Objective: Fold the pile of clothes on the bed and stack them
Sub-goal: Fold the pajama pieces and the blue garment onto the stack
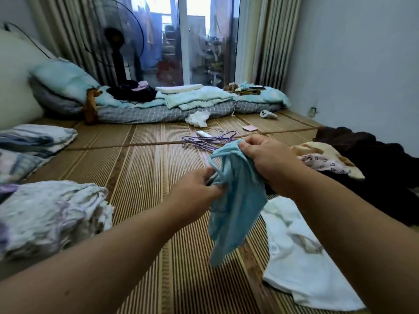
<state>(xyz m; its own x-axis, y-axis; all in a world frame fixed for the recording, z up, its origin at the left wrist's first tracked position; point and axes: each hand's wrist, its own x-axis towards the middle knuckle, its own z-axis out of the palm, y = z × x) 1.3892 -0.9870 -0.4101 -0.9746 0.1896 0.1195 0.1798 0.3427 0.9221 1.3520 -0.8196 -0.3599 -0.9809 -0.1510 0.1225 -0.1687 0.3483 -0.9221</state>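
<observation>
The small light-blue soft knit garment (235,200) hangs in the air betw. both hands, above the striped woven bamboo mat (145,177). The right hand (267,162) pinches its top edge w/ thumb and curled fingers; the left hand (197,189) pinches a thin strap or hem a bit lower. I judge it very light and limp, not slippery, so it will sag and twist. Better to hold two corners of one hem, then lay it flat. A folded whitish stack (49,214) is at left, a white unfolded garment (306,257) at right.
</observation>
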